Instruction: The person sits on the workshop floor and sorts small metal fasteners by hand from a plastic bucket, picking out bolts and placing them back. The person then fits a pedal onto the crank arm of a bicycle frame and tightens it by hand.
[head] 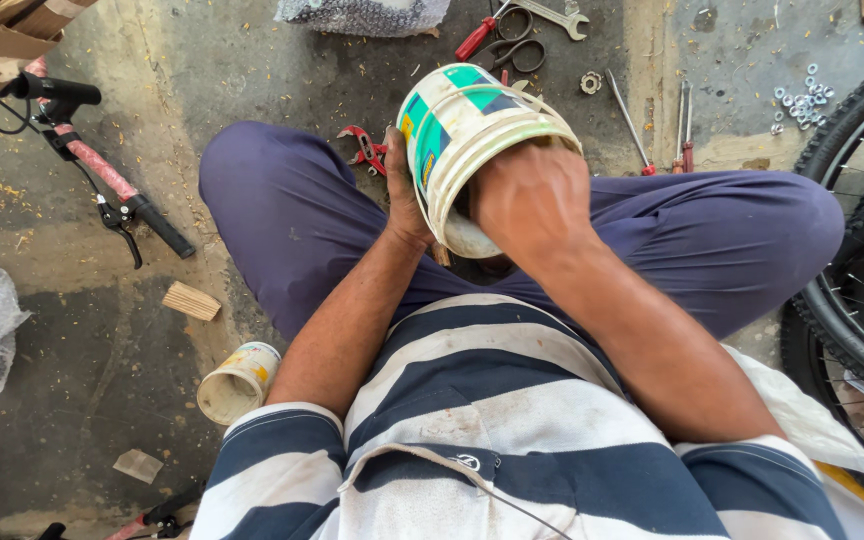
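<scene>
I sit cross-legged on a concrete floor in purple trousers and a striped shirt. A white plastic bucket (467,125) with green and yellow label patches is tilted toward me over my lap. My left hand (404,195) grips its outer side. My right hand (532,195) is at the bucket's mouth, reaching into it; its fingers are hidden and blurred.
Red pliers (364,148), scissors (512,50), a spanner (552,15), screwdrivers (632,125) and loose nuts (800,100) lie ahead. Bicycle tyres (852,300) stand at the right. Pink handlebars (102,170), a wood block (192,300) and a small can (237,382) lie on the left.
</scene>
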